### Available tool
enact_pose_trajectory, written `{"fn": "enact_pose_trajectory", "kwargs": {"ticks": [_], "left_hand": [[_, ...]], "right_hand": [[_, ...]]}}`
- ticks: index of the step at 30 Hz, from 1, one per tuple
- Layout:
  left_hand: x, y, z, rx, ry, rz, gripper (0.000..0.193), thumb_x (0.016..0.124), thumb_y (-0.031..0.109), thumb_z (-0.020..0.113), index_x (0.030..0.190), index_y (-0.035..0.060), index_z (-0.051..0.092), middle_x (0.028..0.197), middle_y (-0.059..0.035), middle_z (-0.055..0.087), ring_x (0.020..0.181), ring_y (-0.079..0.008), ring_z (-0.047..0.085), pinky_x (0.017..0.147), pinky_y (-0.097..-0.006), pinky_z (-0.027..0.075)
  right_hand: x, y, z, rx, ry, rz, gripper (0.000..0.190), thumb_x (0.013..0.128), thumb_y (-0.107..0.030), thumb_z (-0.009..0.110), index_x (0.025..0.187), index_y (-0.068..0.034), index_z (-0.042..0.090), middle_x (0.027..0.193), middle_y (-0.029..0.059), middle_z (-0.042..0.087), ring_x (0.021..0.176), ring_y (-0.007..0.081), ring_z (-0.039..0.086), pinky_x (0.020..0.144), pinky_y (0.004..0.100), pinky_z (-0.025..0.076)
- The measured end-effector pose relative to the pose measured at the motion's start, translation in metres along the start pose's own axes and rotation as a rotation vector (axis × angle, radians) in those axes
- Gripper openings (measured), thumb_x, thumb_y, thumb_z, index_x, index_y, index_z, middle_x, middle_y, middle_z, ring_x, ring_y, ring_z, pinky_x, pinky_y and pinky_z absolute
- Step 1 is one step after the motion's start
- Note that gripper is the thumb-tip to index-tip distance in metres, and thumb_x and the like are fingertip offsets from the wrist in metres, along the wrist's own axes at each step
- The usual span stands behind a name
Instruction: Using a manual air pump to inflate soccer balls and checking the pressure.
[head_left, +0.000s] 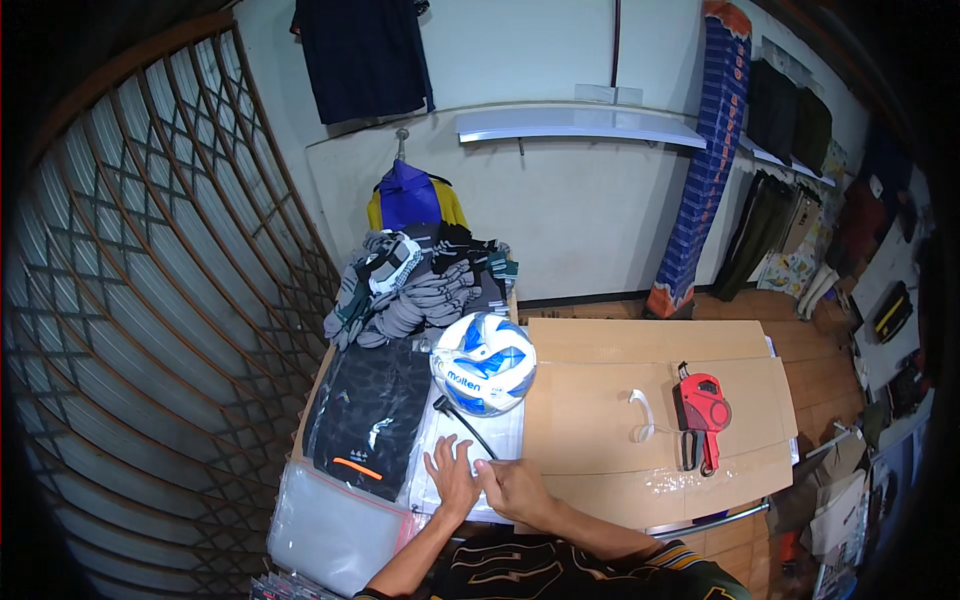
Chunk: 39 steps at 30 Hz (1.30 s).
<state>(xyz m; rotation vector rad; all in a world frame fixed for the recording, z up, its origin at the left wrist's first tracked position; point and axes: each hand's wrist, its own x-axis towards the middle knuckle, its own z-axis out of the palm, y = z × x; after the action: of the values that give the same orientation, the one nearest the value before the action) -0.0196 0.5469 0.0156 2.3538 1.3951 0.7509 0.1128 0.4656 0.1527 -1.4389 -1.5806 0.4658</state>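
Observation:
My right hand (516, 489) is closed around the lower end of a thin black rod (472, 430), probably a small pump. The rod slants up and left to a short black head beside the ball. With fingers spread, my left hand (453, 472) is just left of the rod and holds nothing. A white and blue Molten ball (484, 365) rests above both hands. Under them lie white sheets or plastic packs (431, 480). Left of these is a black garment in clear plastic (371, 420). Clear plastic bags (337, 521) lie at the lower left.
Grey and dark socks (420, 300) are heaped behind the ball. A flat cardboard sheet (600, 480) covers the right side, bearing a red price labeller (705, 412) and a curled strip (642, 416). A metal folding gate (165, 300) stands at left, a wall shelf (577, 124) behind.

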Motion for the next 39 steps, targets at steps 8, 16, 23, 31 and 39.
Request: {"fn": "enact_pose_trajectory", "kwargs": {"ticks": [8,16,23,31,39], "left_hand": [[0.0,-0.004,0.0,0.05,-0.053,-0.001,0.061,0.078,0.02,0.08,0.133,0.0096,0.055,0.144,-0.0196,0.044,0.146,-0.0424,0.029,0.116,-0.07,0.012],[-0.001,-0.001,0.004,-0.04,-0.003,0.003,0.056,0.081,0.02,0.076,0.132,0.0107,0.055,0.144,-0.019,0.044,0.146,-0.0427,0.029,0.116,-0.0689,0.012],[0.0,-0.003,-0.002,-0.003,-0.037,0.002,0.056,0.081,0.016,0.074,0.133,0.0108,0.055,0.146,-0.0189,0.043,0.147,-0.0426,0.028,0.117,-0.0685,0.012],[-0.003,-0.008,0.001,0.007,-0.031,0.002,0.064,0.076,0.021,0.08,0.133,0.0108,0.055,0.145,-0.0191,0.043,0.147,-0.0428,0.027,0.118,-0.0687,0.009],[-0.003,-0.007,0.002,-0.004,-0.054,-0.01,0.063,0.076,0.017,0.078,0.134,0.0099,0.054,0.146,-0.0203,0.042,0.147,-0.0436,0.027,0.118,-0.0688,0.009]], "right_hand": [[0.002,-0.025,-0.026,0.059,-0.045,0.026,0.037,0.102,-0.022,0.059,0.075,0.001,0.07,0.066,0.0239,0.065,0.057,0.0416,0.064,0.055,0.0455,0.05],[0.001,-0.002,-0.003,-0.009,0.038,0.081,0.035,0.099,-0.024,0.064,0.08,0.002,0.074,0.068,0.0224,0.066,0.054,0.0378,0.064,0.054,0.0419,0.05],[0.003,-0.018,-0.016,-0.027,-0.08,0.058,0.04,0.098,-0.026,0.068,0.07,0.002,0.07,0.063,0.0214,0.064,0.054,0.0386,0.065,0.051,0.0406,0.049],[0.019,-0.033,-0.025,-0.072,-0.073,0.068,0.039,0.097,-0.025,0.07,0.069,0.003,0.071,0.06,0.0209,0.063,0.056,0.0382,0.066,0.05,0.0388,0.049],[-0.002,-0.002,-0.006,-0.06,-0.016,-0.019,0.049,0.099,-0.035,0.065,0.063,-0.002,0.07,0.057,0.0218,0.061,0.049,0.0399,0.061,0.051,0.0455,0.049]]}}
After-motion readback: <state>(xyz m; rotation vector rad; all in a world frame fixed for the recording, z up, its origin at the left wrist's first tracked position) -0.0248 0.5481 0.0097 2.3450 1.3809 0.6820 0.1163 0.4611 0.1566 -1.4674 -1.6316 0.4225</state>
